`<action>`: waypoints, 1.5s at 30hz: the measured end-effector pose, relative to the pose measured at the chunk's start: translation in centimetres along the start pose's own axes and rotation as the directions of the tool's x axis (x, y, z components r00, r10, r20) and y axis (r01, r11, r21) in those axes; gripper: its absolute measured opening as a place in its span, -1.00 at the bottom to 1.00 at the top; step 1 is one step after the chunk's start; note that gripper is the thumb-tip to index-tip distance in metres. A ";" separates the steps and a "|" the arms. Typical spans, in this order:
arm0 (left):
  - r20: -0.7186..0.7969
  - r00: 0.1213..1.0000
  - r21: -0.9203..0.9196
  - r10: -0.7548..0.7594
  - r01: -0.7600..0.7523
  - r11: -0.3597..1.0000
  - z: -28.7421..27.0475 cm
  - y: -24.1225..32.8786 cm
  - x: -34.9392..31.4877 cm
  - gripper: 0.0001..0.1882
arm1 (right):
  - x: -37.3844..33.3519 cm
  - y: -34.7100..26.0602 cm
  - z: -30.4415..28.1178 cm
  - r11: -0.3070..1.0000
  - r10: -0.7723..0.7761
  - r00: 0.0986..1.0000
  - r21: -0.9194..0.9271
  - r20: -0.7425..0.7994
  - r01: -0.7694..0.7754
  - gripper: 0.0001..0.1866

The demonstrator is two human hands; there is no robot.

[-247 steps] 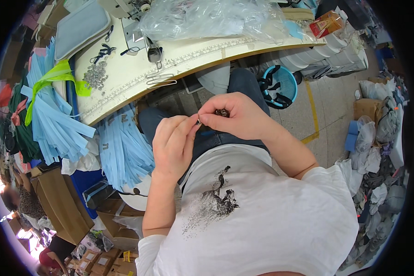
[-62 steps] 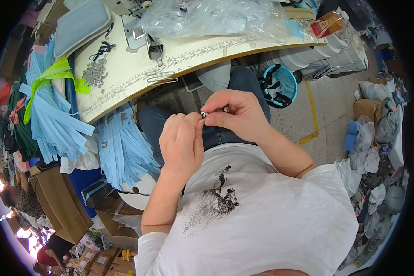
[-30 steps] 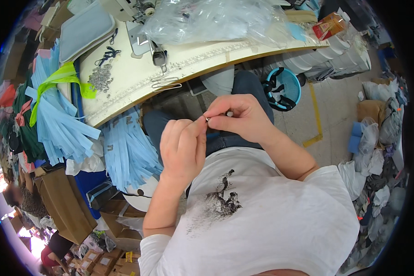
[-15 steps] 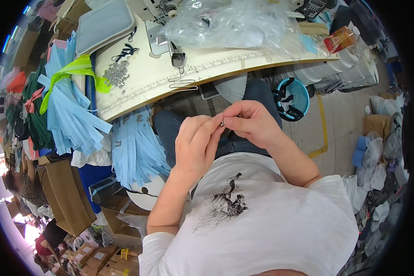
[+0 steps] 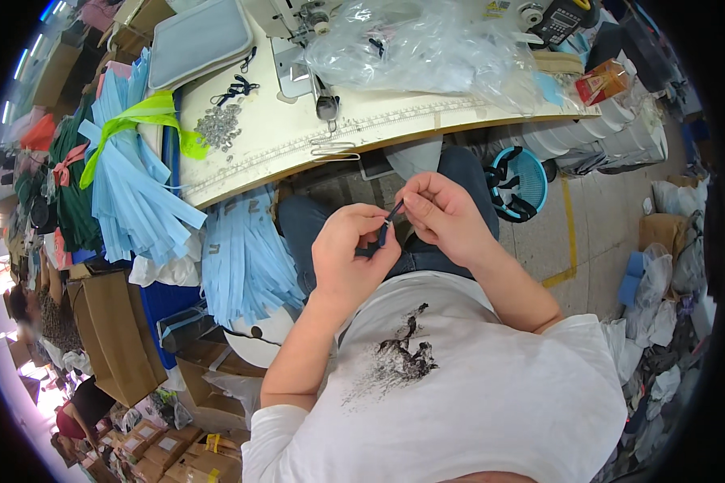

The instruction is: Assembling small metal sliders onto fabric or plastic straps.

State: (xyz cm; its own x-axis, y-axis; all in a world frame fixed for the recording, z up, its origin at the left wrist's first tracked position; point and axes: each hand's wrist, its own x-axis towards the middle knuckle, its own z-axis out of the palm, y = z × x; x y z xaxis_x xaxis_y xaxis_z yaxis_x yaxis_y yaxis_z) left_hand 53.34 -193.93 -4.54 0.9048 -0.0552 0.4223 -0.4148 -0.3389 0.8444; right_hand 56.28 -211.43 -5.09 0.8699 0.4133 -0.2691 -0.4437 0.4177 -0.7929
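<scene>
Above my lap, both hands meet over a short, narrow dark navy strap [image 5: 389,224]. My left hand [image 5: 346,253] grips its lower part between thumb and fingers. The upper end is pinched by my right hand [image 5: 449,216]. A small light spot shows on the strap, too small to name. On the white sewing table [image 5: 278,149] ahead lies a pile of small metal pieces [image 5: 219,126], with several similar navy straps [image 5: 235,90] just beyond it. A bent wire piece [image 5: 335,150] sits at the table's front edge.
A sewing machine [image 5: 292,71] and clear plastic bags [image 5: 411,60] occupy the table, beside a grey tray [image 5: 200,44]. Light blue strips [image 5: 246,258] hang at the left, below another bundle [image 5: 129,181]. A blue basket [image 5: 528,185] stands right of my knee; an orange carton [image 5: 602,82] rests at the table's right end.
My hands have moved slightly apart, and the navy strap now shows between them. Before, they were pressed together over a small thing mostly hidden. The view has shifted a little.
</scene>
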 end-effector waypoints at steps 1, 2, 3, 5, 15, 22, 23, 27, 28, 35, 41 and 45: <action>-0.001 1.000 0.001 0.000 0.000 1.000 -0.1 0.0 0.0 -0.73 | 0.0 -0.1 0.0 0.999 -0.036 0.999 -0.012 0.009 0.036 -0.93; 0.041 0.996 -0.070 -0.080 0.083 0.994 -0.3 -0.1 0.0 -0.72 | 0.0 -0.1 0.1 0.997 -0.071 0.997 -0.023 0.018 0.071 -0.93; 0.088 0.984 -0.138 -0.156 0.167 0.976 -0.5 -0.2 0.0 -0.72 | 0.0 -0.5 0.1 0.997 -0.070 0.997 -0.023 0.019 0.070 -0.93; 0.144 0.956 -0.226 -0.254 0.282 0.932 -0.8 0.9 0.5 -0.73 | -0.3 -1.4 -0.1 0.988 -0.055 0.996 -0.141 0.075 0.065 -0.89; 0.411 0.767 -0.214 -0.493 0.606 0.766 -1.9 -0.1 -0.1 -0.84 | -0.4 -2.1 0.0 0.797 -0.240 0.872 -0.427 0.427 0.428 -0.91; 0.348 0.751 -0.188 -0.562 0.643 0.743 -1.5 0.4 0.0 -0.81 | -0.2 -2.0 0.5 0.616 -0.236 0.917 -0.680 0.322 0.397 -0.92; 0.319 0.772 -0.190 -0.550 0.621 0.761 -1.4 0.4 0.0 -0.81 | -0.1 -1.9 0.6 0.602 -0.273 0.914 -0.687 0.300 0.406 -0.92; 0.266 0.811 -0.119 -0.522 0.565 0.817 -1.4 0.3 0.0 -0.80 | 0.0 -1.7 0.8 0.653 -0.257 0.929 -0.660 0.268 0.371 -0.90; 0.264 0.804 -0.111 -0.533 0.574 0.811 -1.5 0.2 0.0 -0.80 | 0.1 -1.5 0.7 0.686 -0.246 0.926 -0.624 0.286 0.375 -0.90; 0.311 0.788 0.012 -0.532 0.556 0.831 -1.5 0.7 0.7 -0.81 | 0.0 -1.7 0.1 0.752 -0.196 0.911 -0.540 0.363 0.377 -0.89; 0.392 0.751 0.082 -0.532 0.548 0.833 -1.8 0.9 1.1 -0.82 | -0.3 -2.6 0.7 0.685 -0.132 0.923 -0.640 0.362 0.349 -0.88; 0.395 0.752 -0.081 -0.528 0.601 0.795 -1.2 0.3 0.2 -0.85 | 0.2 -1.8 0.5 0.511 -0.327 0.851 -0.681 0.410 0.524 -0.89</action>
State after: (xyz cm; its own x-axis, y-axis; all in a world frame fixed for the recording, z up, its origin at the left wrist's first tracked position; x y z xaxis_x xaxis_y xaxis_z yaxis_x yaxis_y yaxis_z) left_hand 53.30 -192.92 -3.78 0.9372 -0.2340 -0.2585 0.2060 -0.2264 0.9520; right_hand 57.15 -211.64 -3.44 0.7976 0.5470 0.2544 0.3761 -0.1212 -0.9186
